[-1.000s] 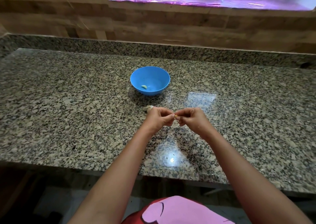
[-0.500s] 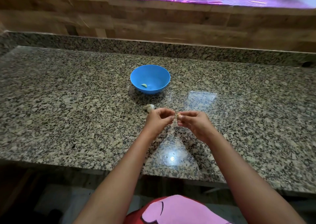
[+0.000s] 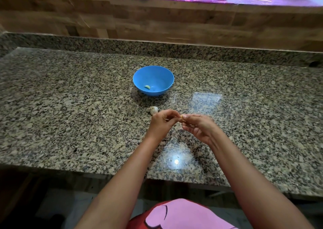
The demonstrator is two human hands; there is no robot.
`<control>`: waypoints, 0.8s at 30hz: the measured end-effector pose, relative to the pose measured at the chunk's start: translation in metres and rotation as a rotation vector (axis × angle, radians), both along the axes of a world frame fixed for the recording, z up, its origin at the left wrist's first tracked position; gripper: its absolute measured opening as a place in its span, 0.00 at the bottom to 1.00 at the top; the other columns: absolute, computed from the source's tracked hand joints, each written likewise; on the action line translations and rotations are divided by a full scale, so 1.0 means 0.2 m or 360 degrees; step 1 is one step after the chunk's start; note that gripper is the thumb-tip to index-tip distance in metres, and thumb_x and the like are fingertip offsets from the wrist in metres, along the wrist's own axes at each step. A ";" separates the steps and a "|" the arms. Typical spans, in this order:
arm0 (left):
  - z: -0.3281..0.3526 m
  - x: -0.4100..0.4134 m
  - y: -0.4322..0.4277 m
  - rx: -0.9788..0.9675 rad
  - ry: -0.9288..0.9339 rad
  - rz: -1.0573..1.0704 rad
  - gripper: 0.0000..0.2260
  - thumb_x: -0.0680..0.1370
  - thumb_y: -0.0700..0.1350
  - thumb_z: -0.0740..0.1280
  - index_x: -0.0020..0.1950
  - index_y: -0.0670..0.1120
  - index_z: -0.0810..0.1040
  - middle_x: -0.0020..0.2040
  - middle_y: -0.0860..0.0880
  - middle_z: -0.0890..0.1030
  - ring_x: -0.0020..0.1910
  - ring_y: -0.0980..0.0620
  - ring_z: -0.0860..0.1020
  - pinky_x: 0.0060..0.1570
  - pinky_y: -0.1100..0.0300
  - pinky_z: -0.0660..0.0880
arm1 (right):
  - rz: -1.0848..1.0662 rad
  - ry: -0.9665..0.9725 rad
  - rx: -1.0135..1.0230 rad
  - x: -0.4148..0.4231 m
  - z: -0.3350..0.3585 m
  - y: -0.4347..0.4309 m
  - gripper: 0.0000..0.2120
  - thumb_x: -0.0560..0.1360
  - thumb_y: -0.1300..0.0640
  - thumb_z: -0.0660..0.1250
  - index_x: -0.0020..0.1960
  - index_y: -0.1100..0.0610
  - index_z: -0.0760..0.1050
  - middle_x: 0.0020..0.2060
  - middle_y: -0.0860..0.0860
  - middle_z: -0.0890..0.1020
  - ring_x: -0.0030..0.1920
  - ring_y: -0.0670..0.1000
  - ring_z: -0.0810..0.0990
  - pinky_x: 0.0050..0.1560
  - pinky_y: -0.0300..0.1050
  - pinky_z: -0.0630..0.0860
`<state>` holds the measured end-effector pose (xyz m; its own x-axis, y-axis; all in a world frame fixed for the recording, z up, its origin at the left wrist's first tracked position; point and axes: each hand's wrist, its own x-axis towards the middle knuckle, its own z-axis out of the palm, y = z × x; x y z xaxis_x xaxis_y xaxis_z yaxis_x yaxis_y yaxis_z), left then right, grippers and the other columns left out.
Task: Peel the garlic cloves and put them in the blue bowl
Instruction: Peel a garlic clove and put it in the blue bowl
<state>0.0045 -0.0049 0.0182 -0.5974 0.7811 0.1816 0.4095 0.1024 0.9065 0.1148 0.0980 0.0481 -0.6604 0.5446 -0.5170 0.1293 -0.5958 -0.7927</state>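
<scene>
A garlic clove (image 3: 181,117) is pinched between both hands, left hand (image 3: 161,122) and right hand (image 3: 197,126), for peeling near the blue bowl (image 3: 153,71).

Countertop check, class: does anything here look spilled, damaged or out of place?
Nothing stands out. The blue bowl sits upright holding one peeled clove, the garlic bulb rests nearby, and both hands work a clove.

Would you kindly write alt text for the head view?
Two hands, left hand and right hand, pinch a garlic clove above a granite counter. Behind sit a garlic bulb and a blue bowl holding one peeled clove.
</scene>
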 end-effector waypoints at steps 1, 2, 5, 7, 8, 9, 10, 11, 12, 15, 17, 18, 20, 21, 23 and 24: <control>-0.01 0.00 0.00 0.0009 0.0007 -0.0005 0.03 0.73 0.41 0.72 0.45 0.45 0.81 0.39 0.58 0.80 0.38 0.68 0.77 0.42 0.74 0.73 | -0.0004 -0.0008 0.0017 0.00 0.00 0.00 0.04 0.73 0.68 0.65 0.46 0.69 0.77 0.37 0.59 0.82 0.32 0.49 0.79 0.32 0.37 0.79; -0.01 0.00 0.00 0.0018 0.0009 0.0001 0.03 0.73 0.41 0.72 0.46 0.45 0.81 0.39 0.58 0.80 0.39 0.68 0.77 0.42 0.73 0.73 | -0.0011 -0.0020 0.0034 0.00 0.00 -0.01 0.04 0.73 0.68 0.65 0.46 0.69 0.77 0.36 0.58 0.82 0.30 0.48 0.78 0.31 0.37 0.78; -0.03 0.00 0.00 0.0075 0.0003 0.0067 0.04 0.72 0.41 0.72 0.46 0.45 0.82 0.40 0.59 0.80 0.40 0.67 0.78 0.43 0.72 0.74 | -0.0054 -0.0036 0.0057 -0.01 0.01 -0.03 0.03 0.73 0.68 0.66 0.45 0.68 0.77 0.34 0.57 0.82 0.28 0.46 0.77 0.27 0.35 0.75; -0.04 0.01 0.00 0.0102 0.0004 0.0086 0.04 0.72 0.40 0.72 0.46 0.45 0.82 0.40 0.59 0.80 0.40 0.67 0.78 0.44 0.72 0.74 | -0.0084 -0.0033 0.0054 -0.02 0.01 -0.04 0.03 0.73 0.68 0.66 0.44 0.68 0.78 0.34 0.57 0.82 0.27 0.45 0.76 0.26 0.34 0.75; -0.04 0.01 0.00 0.0108 -0.0008 0.0090 0.04 0.72 0.40 0.72 0.46 0.45 0.82 0.40 0.58 0.80 0.40 0.66 0.78 0.44 0.72 0.74 | -0.0089 -0.0034 0.0058 -0.02 0.01 -0.04 0.03 0.73 0.68 0.66 0.44 0.67 0.78 0.33 0.56 0.82 0.28 0.45 0.76 0.26 0.34 0.74; -0.05 0.01 0.00 0.0113 -0.0030 0.0097 0.04 0.72 0.40 0.72 0.46 0.45 0.82 0.40 0.58 0.80 0.40 0.66 0.78 0.43 0.72 0.74 | -0.0090 -0.0032 0.0060 -0.02 0.02 -0.05 0.03 0.73 0.68 0.66 0.43 0.67 0.77 0.33 0.56 0.82 0.28 0.45 0.76 0.26 0.34 0.74; -0.05 0.01 0.00 0.0114 -0.0052 0.0104 0.04 0.72 0.40 0.72 0.46 0.45 0.82 0.40 0.58 0.80 0.40 0.66 0.78 0.43 0.71 0.75 | -0.0094 -0.0027 0.0058 -0.02 0.02 -0.05 0.03 0.73 0.68 0.66 0.43 0.67 0.77 0.33 0.56 0.82 0.28 0.46 0.75 0.27 0.33 0.74; -0.05 0.01 0.00 0.0113 -0.0067 0.0112 0.04 0.72 0.41 0.72 0.46 0.45 0.82 0.40 0.57 0.81 0.40 0.65 0.78 0.43 0.71 0.75 | -0.0100 -0.0017 0.0051 -0.03 0.02 -0.06 0.03 0.73 0.68 0.65 0.42 0.67 0.77 0.32 0.56 0.81 0.29 0.46 0.75 0.27 0.33 0.74; -0.05 0.01 0.00 0.0115 -0.0073 0.0119 0.04 0.72 0.41 0.72 0.46 0.45 0.82 0.40 0.57 0.81 0.40 0.65 0.79 0.43 0.70 0.75 | -0.0108 -0.0006 0.0045 -0.03 0.02 -0.06 0.03 0.73 0.69 0.65 0.42 0.67 0.77 0.32 0.56 0.81 0.29 0.46 0.75 0.27 0.33 0.74; -0.05 0.01 0.00 0.0111 -0.0089 0.0118 0.04 0.72 0.41 0.72 0.46 0.45 0.82 0.40 0.56 0.81 0.40 0.64 0.79 0.44 0.70 0.75 | -0.0132 0.0009 0.0021 -0.03 0.03 -0.06 0.04 0.74 0.70 0.64 0.42 0.68 0.76 0.32 0.57 0.80 0.29 0.47 0.74 0.27 0.33 0.75; -0.05 0.00 0.00 0.0071 -0.0076 0.0098 0.04 0.72 0.41 0.72 0.46 0.46 0.82 0.40 0.57 0.81 0.40 0.64 0.79 0.46 0.69 0.76 | -0.0148 0.0012 0.0006 -0.04 0.03 -0.07 0.03 0.74 0.71 0.64 0.42 0.68 0.76 0.33 0.58 0.80 0.30 0.48 0.74 0.27 0.34 0.75; -0.05 -0.01 0.00 0.0045 -0.0065 0.0081 0.03 0.72 0.42 0.72 0.45 0.47 0.82 0.40 0.57 0.81 0.40 0.64 0.78 0.47 0.67 0.76 | -0.0154 0.0012 0.0002 -0.04 0.03 -0.07 0.03 0.74 0.71 0.63 0.43 0.69 0.76 0.33 0.59 0.79 0.31 0.48 0.74 0.28 0.34 0.75; -0.04 -0.02 0.00 0.0008 -0.0048 0.0049 0.03 0.72 0.43 0.72 0.45 0.47 0.81 0.39 0.56 0.81 0.41 0.61 0.79 0.50 0.62 0.76 | -0.0159 0.0015 -0.0009 -0.04 0.03 -0.07 0.03 0.74 0.71 0.63 0.43 0.69 0.75 0.34 0.59 0.79 0.32 0.49 0.74 0.28 0.33 0.75; -0.04 -0.03 0.01 -0.0003 -0.0030 0.0041 0.03 0.73 0.43 0.72 0.45 0.46 0.81 0.39 0.55 0.81 0.41 0.60 0.79 0.50 0.60 0.76 | -0.0161 0.0015 -0.0017 -0.05 0.03 -0.06 0.03 0.74 0.72 0.63 0.43 0.69 0.75 0.34 0.59 0.79 0.32 0.49 0.74 0.28 0.33 0.75; -0.04 -0.03 0.01 -0.0028 0.0033 0.0013 0.04 0.73 0.43 0.71 0.46 0.45 0.81 0.39 0.55 0.80 0.41 0.60 0.78 0.49 0.63 0.75 | -0.0176 -0.0003 -0.0033 -0.05 0.03 -0.06 0.03 0.74 0.71 0.63 0.43 0.69 0.75 0.35 0.59 0.79 0.32 0.49 0.75 0.28 0.33 0.75; -0.04 -0.03 0.01 -0.0034 0.0064 -0.0007 0.03 0.74 0.42 0.71 0.46 0.44 0.80 0.39 0.56 0.79 0.40 0.62 0.76 0.47 0.67 0.74 | -0.0191 -0.0008 -0.0044 -0.05 0.02 -0.06 0.03 0.74 0.71 0.63 0.44 0.70 0.75 0.35 0.59 0.79 0.33 0.49 0.76 0.28 0.34 0.75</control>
